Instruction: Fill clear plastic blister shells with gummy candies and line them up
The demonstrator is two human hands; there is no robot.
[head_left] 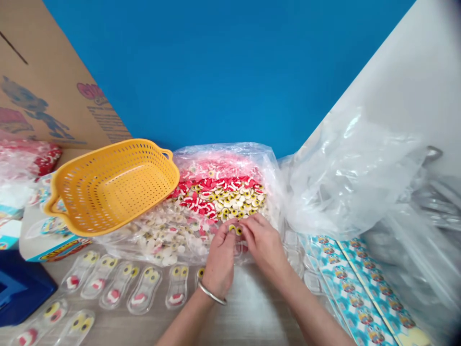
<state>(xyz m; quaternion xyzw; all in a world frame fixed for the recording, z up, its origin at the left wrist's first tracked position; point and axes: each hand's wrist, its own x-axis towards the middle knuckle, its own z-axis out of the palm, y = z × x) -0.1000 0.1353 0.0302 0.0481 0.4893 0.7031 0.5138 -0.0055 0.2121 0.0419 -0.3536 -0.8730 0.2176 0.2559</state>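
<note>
Head view: we see the clear shell (238, 249) between our two hands, just above the bench (252, 307), its long axis seeming to run away from us, with a pair of yellow eyes (232, 228) at its far end. Our left hand (220, 259) grips the shell's left side. Our right hand (264, 246) has its fingertips at the right-hand eye; whether they pinch or press, we cannot tell. Neither hand is clearly nearer. The bag (275, 175) of loose pieces lies just beyond.
</note>
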